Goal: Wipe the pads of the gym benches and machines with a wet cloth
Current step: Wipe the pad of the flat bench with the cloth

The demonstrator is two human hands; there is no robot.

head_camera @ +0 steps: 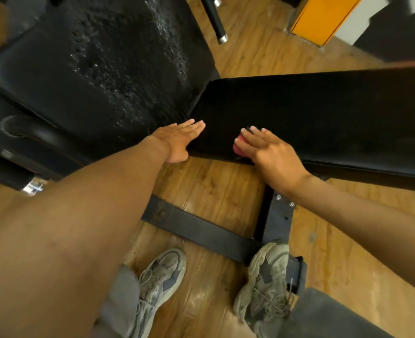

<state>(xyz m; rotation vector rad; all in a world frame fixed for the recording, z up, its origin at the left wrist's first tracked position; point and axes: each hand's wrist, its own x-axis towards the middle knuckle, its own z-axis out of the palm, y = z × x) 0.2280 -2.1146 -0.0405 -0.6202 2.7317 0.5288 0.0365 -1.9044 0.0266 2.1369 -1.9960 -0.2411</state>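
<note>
Right hand [266, 147] mostly hides pink cloth [238, 144].

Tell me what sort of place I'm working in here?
Most likely a gym: a black padded bench, a second worn pad, a chrome-tipped bar and a steel frame on the wood floor.

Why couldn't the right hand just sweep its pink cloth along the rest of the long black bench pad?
It probably can: the right hand presses the pink cloth on the long black bench pad, and nothing lies on the pad ahead.
</note>
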